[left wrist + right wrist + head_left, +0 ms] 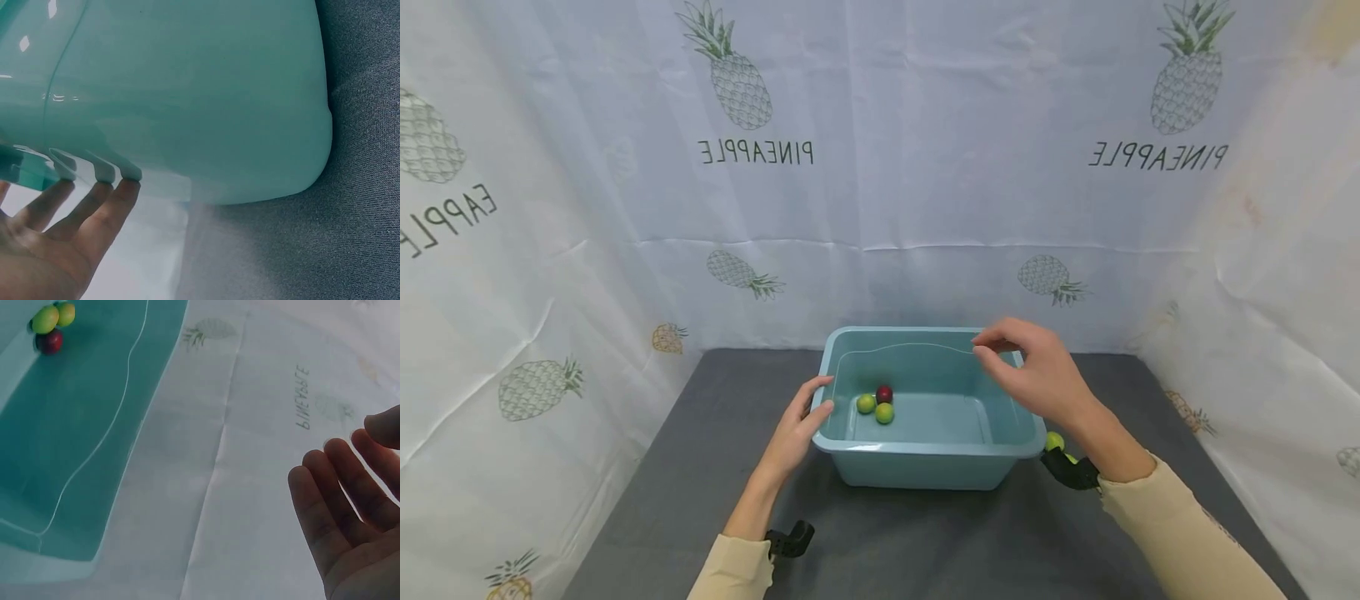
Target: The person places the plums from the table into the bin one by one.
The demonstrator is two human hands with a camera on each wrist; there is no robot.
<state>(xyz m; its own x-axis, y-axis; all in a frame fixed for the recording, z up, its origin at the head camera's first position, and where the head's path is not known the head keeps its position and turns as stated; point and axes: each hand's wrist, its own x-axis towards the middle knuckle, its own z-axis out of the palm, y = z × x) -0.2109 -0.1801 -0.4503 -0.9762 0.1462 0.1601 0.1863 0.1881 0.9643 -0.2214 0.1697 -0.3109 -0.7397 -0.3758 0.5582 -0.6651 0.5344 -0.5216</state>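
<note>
A light blue-green plastic basin (917, 472) stands on the dark cloth. Inside it, towards the left, lie two small yellow-green round fruits (884, 413) and a dark red one (884, 394), close together. My left hand (795, 429) touches the basin's left side, with thumb and index finger at the rim. In the left wrist view, several nearly straight fingers (103, 219) press their tips against the outer wall. Over the basin's right rim hovers my right hand (1036, 367), fingers loosely bent, with nothing seen between them. It is apart from the basin.
More yellow-green fruit (1055, 440) lies on the dark cloth (722, 467) to the right of the basin, partly hidden by the right wrist's black camera mount (1070, 470). A white curtain (887, 192) printed with pineapples hangs behind and along both sides.
</note>
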